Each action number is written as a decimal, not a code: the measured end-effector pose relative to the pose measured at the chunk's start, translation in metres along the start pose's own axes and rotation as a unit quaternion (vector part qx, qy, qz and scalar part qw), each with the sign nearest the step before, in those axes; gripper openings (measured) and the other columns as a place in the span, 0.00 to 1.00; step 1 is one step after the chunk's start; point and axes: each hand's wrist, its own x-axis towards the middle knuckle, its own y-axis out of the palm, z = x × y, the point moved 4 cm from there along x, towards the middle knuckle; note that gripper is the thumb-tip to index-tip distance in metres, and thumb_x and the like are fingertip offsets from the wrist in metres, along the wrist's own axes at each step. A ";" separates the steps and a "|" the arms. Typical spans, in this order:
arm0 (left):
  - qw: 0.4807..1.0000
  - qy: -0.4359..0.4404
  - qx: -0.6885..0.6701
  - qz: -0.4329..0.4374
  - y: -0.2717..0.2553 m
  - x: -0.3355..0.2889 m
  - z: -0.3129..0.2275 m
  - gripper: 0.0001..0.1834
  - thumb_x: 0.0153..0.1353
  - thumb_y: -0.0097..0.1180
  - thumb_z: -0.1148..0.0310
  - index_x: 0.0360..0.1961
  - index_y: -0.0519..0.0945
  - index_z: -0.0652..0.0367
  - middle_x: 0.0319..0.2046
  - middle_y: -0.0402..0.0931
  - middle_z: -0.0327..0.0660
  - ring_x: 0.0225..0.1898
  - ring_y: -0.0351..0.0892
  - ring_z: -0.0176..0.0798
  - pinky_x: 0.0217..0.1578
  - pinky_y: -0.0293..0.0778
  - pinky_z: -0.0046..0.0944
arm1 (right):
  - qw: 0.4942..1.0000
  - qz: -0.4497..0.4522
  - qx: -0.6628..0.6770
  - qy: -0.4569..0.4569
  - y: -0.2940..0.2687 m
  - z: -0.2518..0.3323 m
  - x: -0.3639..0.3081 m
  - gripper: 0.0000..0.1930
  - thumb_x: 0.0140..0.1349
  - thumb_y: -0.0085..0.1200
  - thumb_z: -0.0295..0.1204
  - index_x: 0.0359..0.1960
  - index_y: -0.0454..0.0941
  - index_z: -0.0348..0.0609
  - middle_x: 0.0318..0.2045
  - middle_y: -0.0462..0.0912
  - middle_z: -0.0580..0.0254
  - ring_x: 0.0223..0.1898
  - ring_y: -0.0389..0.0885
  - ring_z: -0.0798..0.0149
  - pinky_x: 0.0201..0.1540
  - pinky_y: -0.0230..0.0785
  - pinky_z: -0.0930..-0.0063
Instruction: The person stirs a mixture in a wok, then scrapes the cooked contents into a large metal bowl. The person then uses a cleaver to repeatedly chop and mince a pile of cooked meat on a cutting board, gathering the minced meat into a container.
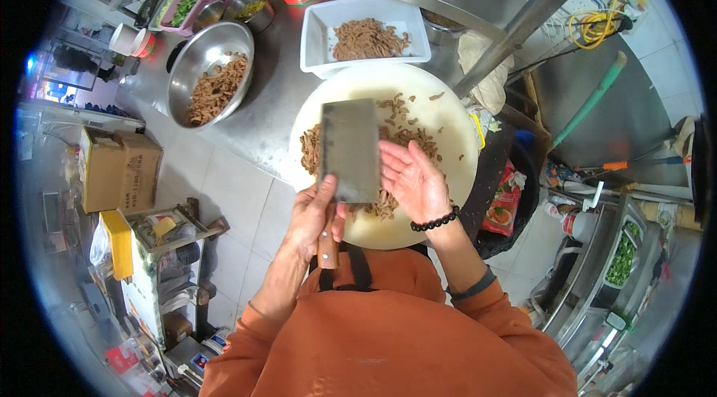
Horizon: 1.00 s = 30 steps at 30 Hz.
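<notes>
My left hand (317, 218) is closed around the wooden handle of a cleaver (349, 150). Its broad grey blade is held flat-side up over a round white chopping board (366, 231). My right hand (412, 177), with a black bead bracelet at the wrist, has its palm turned up and fingers stretched out beside the blade's right edge; whether the fingertips touch it is unclear. Strips of brown cooked meat (414, 141) lie scattered on the board, more of them to the left of the blade. The blade hides the board's middle.
Behind the board stands a white plastic tub (314, 42) holding meat strips. A steel bowl (178, 83) with more meat is at the left on the steel counter (278, 102). A slanting metal post (515, 35) rises at the right, near a black-bagged bin (526, 210). Cardboard boxes (138, 173) stand left.
</notes>
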 end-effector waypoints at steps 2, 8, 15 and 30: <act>0.998 0.020 0.010 -0.050 -0.009 0.005 -0.002 0.24 0.83 0.52 0.50 0.40 0.76 0.64 0.20 0.77 0.40 0.09 0.70 0.35 0.09 0.69 0.36 | 1.000 0.001 -0.006 0.011 -0.005 0.001 -0.012 0.30 0.83 0.47 0.49 0.65 0.77 0.28 0.62 0.83 0.39 0.68 0.79 0.49 0.76 0.67 0.48; 0.999 -0.016 0.016 -0.033 -0.027 0.000 -0.007 0.23 0.82 0.54 0.51 0.41 0.76 0.64 0.20 0.77 0.41 0.10 0.71 0.34 0.10 0.71 0.35 | 0.925 -0.111 -0.335 -0.138 -0.034 0.034 -0.013 0.16 0.83 0.49 0.29 0.61 0.80 0.30 0.53 0.88 0.43 0.52 0.90 0.52 0.61 0.84 0.58; 0.999 -0.033 0.018 0.022 -0.015 0.015 0.008 0.21 0.83 0.52 0.53 0.42 0.76 0.63 0.21 0.78 0.40 0.10 0.70 0.34 0.10 0.69 0.35 | 0.435 0.017 -0.865 -0.249 -0.037 0.072 0.021 0.10 0.66 0.57 0.18 0.47 0.84 0.35 0.44 0.85 0.52 0.49 0.82 0.43 0.56 0.76 0.54; 0.989 -0.021 0.142 0.020 0.004 0.003 0.012 0.20 0.82 0.55 0.55 0.43 0.77 0.65 0.21 0.77 0.41 0.11 0.71 0.32 0.11 0.68 0.34 | 0.849 -0.199 -0.457 -0.175 -0.096 0.092 -0.039 0.04 0.73 0.64 0.23 0.45 0.81 0.39 0.31 0.86 0.66 0.26 0.81 0.76 0.29 0.72 0.80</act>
